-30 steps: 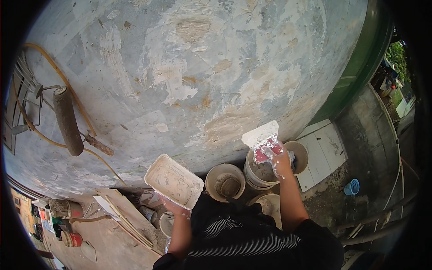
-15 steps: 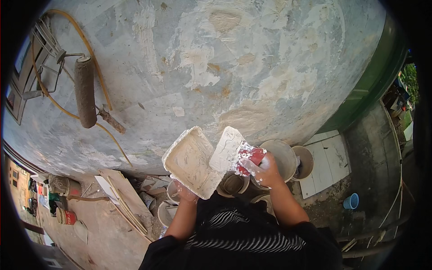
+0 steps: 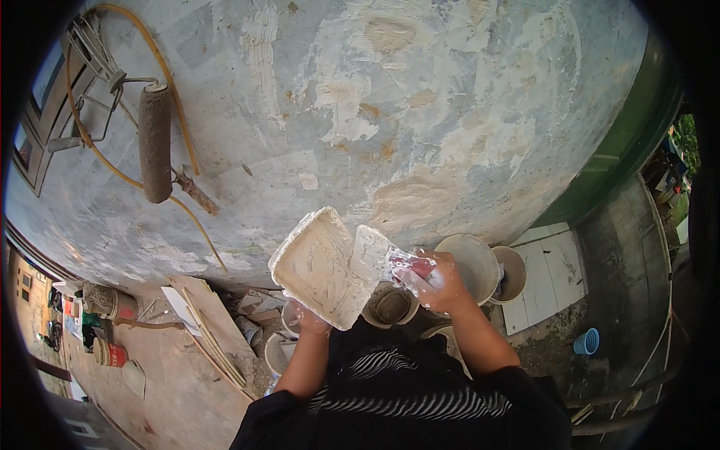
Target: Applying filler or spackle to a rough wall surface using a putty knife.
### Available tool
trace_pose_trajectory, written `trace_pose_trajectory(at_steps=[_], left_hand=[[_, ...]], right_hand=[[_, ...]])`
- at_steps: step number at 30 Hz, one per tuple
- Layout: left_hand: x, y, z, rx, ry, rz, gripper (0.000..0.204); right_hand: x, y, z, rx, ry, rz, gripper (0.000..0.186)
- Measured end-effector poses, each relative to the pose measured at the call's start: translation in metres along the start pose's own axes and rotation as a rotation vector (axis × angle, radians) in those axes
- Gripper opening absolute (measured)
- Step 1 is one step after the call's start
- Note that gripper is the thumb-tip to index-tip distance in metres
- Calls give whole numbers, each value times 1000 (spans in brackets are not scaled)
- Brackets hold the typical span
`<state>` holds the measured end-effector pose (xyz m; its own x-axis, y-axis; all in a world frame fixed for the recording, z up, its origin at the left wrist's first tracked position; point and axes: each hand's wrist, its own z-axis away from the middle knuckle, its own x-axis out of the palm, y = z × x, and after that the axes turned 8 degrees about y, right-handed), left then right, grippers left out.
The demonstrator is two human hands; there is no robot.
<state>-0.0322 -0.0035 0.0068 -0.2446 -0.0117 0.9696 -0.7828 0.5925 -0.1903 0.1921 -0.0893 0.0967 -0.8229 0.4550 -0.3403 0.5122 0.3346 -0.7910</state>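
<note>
My left hand (image 3: 311,321) grips a shallow rectangular tray (image 3: 286,264) by its near underside; most of the fingers are hidden beneath it. Pale filler paste coats the tray's inside and rim. In my right hand (image 3: 441,285) is a putty knife (image 3: 373,253) with a red handle, both blade and handle smeared with white paste. Its wide blade lies against the tray's right rim, tilted toward the inside. White paste also sticks to my right fingers. In front of me rises a patchy grey-blue wall (image 3: 330,165) with pale filler spots.
A paint roller (image 3: 155,142) and a yellow hose (image 3: 176,97) hang on the wall at left. Several buckets (image 3: 466,262) stand below my hands. Boards (image 3: 214,315) lean at the lower left. A blue basket (image 3: 586,341) sits on the right, near white panels (image 3: 544,281).
The putty knife's blade has tipped down and turned onto the tray's right rim, and my right hand has rotated with it. The tray has barely moved.
</note>
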Motion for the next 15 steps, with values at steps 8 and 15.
trace_pose_trajectory(at_steps=[8,15], left_hand=[[0,6,1,-5,13,44,74],[-9,8,-2,-1,-62,-108,71]], right_hand=[[7,-5,-1,-214,-14,117,16],[11,-13,-3,-104,-94,79,15]])
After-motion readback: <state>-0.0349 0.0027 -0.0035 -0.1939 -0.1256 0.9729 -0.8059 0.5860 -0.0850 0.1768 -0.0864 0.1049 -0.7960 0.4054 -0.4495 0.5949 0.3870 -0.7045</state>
